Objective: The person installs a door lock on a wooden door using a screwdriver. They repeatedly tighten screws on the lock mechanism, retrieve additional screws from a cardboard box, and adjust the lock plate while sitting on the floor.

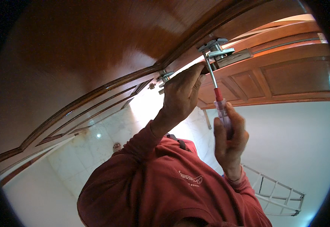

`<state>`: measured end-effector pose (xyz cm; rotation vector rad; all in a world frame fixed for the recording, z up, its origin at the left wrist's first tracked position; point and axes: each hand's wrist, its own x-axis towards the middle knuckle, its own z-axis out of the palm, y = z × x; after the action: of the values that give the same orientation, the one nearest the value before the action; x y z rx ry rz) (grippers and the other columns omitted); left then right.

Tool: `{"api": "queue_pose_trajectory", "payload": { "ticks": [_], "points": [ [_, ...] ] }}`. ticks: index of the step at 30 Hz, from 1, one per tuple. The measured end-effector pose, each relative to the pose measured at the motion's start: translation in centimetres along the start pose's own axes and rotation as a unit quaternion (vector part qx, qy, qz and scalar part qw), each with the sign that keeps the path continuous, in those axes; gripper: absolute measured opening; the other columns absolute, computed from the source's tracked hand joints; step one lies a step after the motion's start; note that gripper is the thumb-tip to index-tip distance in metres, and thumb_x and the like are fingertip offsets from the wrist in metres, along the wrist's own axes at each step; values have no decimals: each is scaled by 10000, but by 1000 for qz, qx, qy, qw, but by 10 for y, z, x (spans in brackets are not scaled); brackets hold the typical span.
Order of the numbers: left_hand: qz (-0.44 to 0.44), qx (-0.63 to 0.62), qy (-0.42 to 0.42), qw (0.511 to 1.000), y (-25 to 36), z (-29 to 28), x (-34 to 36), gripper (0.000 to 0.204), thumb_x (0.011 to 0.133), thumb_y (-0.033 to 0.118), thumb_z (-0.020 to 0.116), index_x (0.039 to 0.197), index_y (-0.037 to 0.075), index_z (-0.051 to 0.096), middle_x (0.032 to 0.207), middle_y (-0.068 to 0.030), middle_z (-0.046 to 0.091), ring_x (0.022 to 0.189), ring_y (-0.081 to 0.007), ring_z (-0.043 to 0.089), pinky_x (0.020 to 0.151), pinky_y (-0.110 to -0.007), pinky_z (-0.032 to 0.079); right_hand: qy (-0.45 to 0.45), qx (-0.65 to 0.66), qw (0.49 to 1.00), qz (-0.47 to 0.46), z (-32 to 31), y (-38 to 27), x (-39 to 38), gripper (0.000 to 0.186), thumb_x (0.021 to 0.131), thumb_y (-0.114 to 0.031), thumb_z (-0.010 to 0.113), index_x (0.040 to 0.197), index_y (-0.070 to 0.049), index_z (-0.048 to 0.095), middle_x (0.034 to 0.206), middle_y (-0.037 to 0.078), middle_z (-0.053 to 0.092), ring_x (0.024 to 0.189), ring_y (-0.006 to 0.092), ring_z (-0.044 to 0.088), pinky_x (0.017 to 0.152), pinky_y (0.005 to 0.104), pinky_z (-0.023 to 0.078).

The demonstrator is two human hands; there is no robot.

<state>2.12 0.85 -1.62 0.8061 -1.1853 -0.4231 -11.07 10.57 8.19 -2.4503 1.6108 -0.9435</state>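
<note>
1. Red-handled screwdriver (218, 99) stood upright at centre right, its clear grip clenched in the right hand (230, 139), tip at the metal door fitting (218, 49) in the upper right.
2. Left hand (182, 92) gripped the wooden door edge (134, 81) beside a smaller bracket (164, 77).
3. Screw-driving seemed underway; the next move likely called for steady upward pressure while turning.
</note>
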Motion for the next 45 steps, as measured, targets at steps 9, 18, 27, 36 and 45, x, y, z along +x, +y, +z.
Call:
{"api": "queue_pose_trajectory", "payload": {
  "ticks": [9, 18, 27, 36, 45],
  "points": [
    [-16, 19, -11, 1000, 2, 5, 7, 283, 1007, 163, 585, 1230, -5, 631, 1082, -206, 709, 930, -308, 721, 809, -388, 555, -56, 715, 607, 341, -19, 8, 22, 322, 1050, -218, 496, 1296, -11, 479, 647, 15, 463, 429, 30, 304, 351, 187, 226],
    [-329, -422, -81, 841, 31, 8, -7, 319, 1067, 277, 484, 1186, 2, 593, 1069, -188, 689, 987, -262, 688, 873, -408, 546, -55, 555, 769, 313, -15, 14, 26, 272, 1039, -184, 507, 1250, -13, 501, 638, 37, 516, 436, 33, 339, 383, 189, 224],
    [-307, -600, -68, 735, 30, 23, 2, 323, 1054, 291, 495, 1129, -2, 610, 984, -187, 721, 968, -255, 701, 1014, -436, 491, -14, -63, 998, -17, -6, 9, 14, 453, 946, -175, 657, 1341, -30, 490, 785, 121, 593, 589, 258, 612, 462, 383, 457],
    [-313, -572, -98, 751, 36, 12, -4, 320, 1057, 290, 500, 1112, -4, 614, 960, -161, 716, 963, -230, 696, 961, -407, 503, 34, 88, 994, 54, 7, 0, 4, 319, 966, -159, 638, 1240, -33, 534, 778, 95, 591, 482, 201, 530, 418, 329, 398],
    [-27, 82, 8, 996, 10, -17, -9, 339, 1000, 269, 604, 1210, 2, 604, 1118, -183, 653, 1009, -287, 638, 885, -403, 490, -26, 590, 733, 338, -12, -24, 29, 179, 1061, -236, 501, 1069, -64, 549, 664, 18, 519, 433, 24, 317, 362, 184, 225]
  ]
}}
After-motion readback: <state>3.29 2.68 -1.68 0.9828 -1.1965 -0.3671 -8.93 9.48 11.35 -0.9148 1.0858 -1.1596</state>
